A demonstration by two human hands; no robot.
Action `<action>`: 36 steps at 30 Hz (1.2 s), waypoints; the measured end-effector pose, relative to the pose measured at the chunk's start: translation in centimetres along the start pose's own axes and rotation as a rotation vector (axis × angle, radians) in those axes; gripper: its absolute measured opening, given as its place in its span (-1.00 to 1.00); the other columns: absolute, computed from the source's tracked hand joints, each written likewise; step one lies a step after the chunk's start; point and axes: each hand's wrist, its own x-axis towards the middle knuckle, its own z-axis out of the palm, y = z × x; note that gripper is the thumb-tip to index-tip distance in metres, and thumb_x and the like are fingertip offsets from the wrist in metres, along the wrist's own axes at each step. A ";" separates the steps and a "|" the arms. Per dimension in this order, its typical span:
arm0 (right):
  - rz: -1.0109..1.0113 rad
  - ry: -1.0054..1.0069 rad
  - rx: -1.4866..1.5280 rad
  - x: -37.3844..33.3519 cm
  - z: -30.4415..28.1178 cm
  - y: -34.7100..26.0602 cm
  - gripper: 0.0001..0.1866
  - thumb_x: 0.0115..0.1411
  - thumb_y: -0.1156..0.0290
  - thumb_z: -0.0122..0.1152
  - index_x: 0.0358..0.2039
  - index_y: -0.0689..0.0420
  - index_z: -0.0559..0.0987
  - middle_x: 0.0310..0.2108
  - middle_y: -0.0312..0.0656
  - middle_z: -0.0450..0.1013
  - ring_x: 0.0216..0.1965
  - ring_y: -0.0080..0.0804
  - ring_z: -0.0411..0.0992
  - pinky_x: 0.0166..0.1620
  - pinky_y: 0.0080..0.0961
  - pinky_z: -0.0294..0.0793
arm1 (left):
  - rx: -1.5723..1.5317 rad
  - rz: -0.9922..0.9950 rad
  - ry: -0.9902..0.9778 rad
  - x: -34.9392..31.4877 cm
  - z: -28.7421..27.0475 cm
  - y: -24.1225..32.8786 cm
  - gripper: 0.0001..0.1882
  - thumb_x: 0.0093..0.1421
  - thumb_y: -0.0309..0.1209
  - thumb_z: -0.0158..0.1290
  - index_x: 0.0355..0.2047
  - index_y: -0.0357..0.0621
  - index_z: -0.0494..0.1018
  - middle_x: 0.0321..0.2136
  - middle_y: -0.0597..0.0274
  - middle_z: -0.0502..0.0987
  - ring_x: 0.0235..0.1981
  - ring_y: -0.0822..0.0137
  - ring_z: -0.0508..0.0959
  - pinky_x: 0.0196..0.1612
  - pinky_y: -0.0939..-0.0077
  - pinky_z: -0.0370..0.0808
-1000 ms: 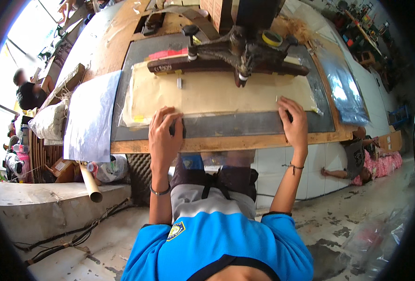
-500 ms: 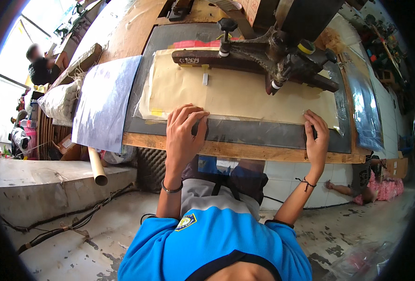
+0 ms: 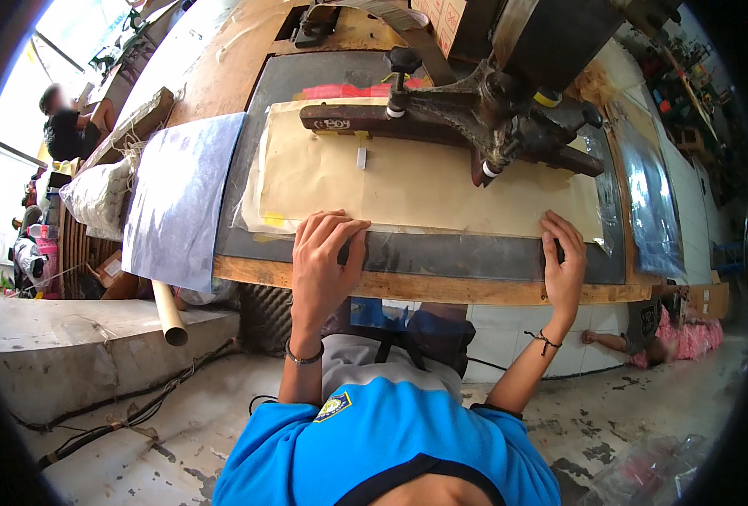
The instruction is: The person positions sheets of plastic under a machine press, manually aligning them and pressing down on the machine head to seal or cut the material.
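My left hand [image 3: 328, 257] is at the near edge of a tan paper sheet [image 3: 441, 194], its fingers bent and its thumb close to them. Farther right along that edge is my right hand [image 3: 565, 257], also with curled fingers. Between the hands a thin clear plastic sheet [image 3: 408, 246] shows faintly by its glare, and both hands seem to pinch it; its outline is hard to make out. Over the paper stands a dark metal press head [image 3: 496, 105] with a long bar [image 3: 374, 122]. A small pale tab [image 3: 361, 158] lies on the paper below the bar.
The dark work plate [image 3: 475, 250] sits on a wooden table with a front rail [image 3: 441, 287]. Clear film stacks lie left [image 3: 184, 194] and right [image 3: 651, 202]. A cardboard tube [image 3: 170, 316] sticks out lower left. Another person [image 3: 69, 131] sits far left.
My view has shifted slightly, so the table and press appear a little lower and farther left. Both hands keep their places at the paper's near edge.
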 end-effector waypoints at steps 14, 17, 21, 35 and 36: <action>-0.050 0.002 -0.020 -0.4 0.1 0.3 -0.68 0.45 0.19 0.18 0.04 0.08 0.70 0.17 -0.20 0.58 0.24 -0.13 0.44 0.34 -0.19 0.31 | 0.055 0.022 -0.006 -0.1 -0.1 0.5 -0.86 0.25 -0.49 0.18 -0.21 -0.21 0.67 -0.20 0.06 0.65 -0.04 0.02 0.60 0.14 0.16 0.46; -0.061 -0.001 -0.004 -0.3 0.1 0.4 -0.68 0.45 0.18 0.18 0.04 0.08 0.70 0.18 -0.21 0.58 0.25 -0.13 0.44 0.34 -0.19 0.31 | 0.061 0.027 -0.008 -0.2 0.0 0.3 -0.87 0.26 -0.49 0.18 -0.22 -0.21 0.67 -0.20 0.07 0.65 -0.05 0.02 0.60 0.13 0.17 0.46; -0.073 0.013 0.000 -0.4 0.0 0.3 -0.68 0.45 0.18 0.18 0.03 0.09 0.71 0.18 -0.20 0.58 0.24 -0.12 0.45 0.33 -0.19 0.32 | 0.062 0.022 -0.018 -0.3 0.2 0.1 -0.87 0.26 -0.47 0.18 -0.22 -0.20 0.67 -0.20 0.09 0.64 -0.05 0.04 0.59 0.15 0.16 0.45; -0.108 0.037 -0.004 -0.2 -0.1 0.1 -0.68 0.44 0.19 0.19 -0.01 0.13 0.71 0.13 -0.17 0.60 0.20 -0.10 0.47 0.28 -0.18 0.38 | 0.058 0.013 -0.038 -0.6 0.2 0.1 -0.86 0.27 -0.43 0.17 -0.21 -0.15 0.67 -0.19 0.15 0.62 -0.02 0.08 0.57 0.18 0.15 0.42; -0.115 0.035 -0.006 -0.2 0.0 0.2 -0.68 0.44 0.19 0.19 -0.01 0.13 0.70 0.13 -0.17 0.60 0.20 -0.10 0.47 0.28 -0.17 0.38 | 0.054 0.005 -0.038 -0.7 0.1 0.1 -0.86 0.27 -0.43 0.17 -0.21 -0.16 0.66 -0.19 0.15 0.62 -0.02 0.08 0.57 0.17 0.15 0.42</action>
